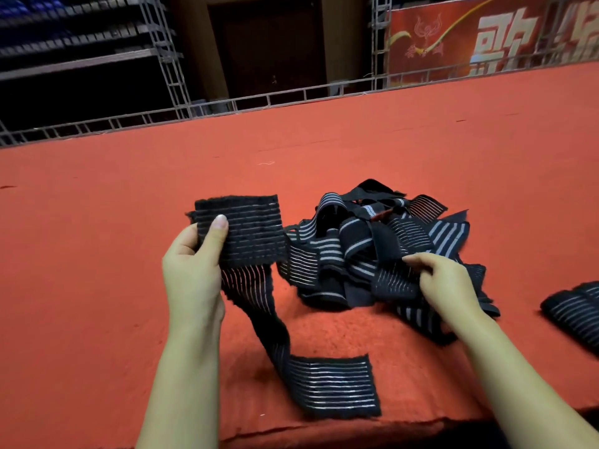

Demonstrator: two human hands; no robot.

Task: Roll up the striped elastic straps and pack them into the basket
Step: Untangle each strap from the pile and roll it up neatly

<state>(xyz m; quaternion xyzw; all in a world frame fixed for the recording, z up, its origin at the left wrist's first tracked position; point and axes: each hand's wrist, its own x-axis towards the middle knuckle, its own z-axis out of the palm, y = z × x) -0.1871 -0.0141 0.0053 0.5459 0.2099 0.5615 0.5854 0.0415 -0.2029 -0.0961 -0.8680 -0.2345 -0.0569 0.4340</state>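
My left hand [191,270] pinches one end of a black strap with thin pale stripes [249,234], thumb on top, holding it above the red surface. The strap hangs down, twists, and its other end lies flat near the front edge [337,387]. A tangled pile of black striped elastic straps [356,251] lies to the right of it. My right hand [444,286] rests on the pile's near right side, fingers curled into the straps. No basket is in view.
The work surface is a red felt-covered table [97,254]; its front edge runs along the bottom. Rolled or folded striped straps [573,312] lie at the right edge. Metal truss rails [227,105] and a red banner [486,37] stand behind the table.
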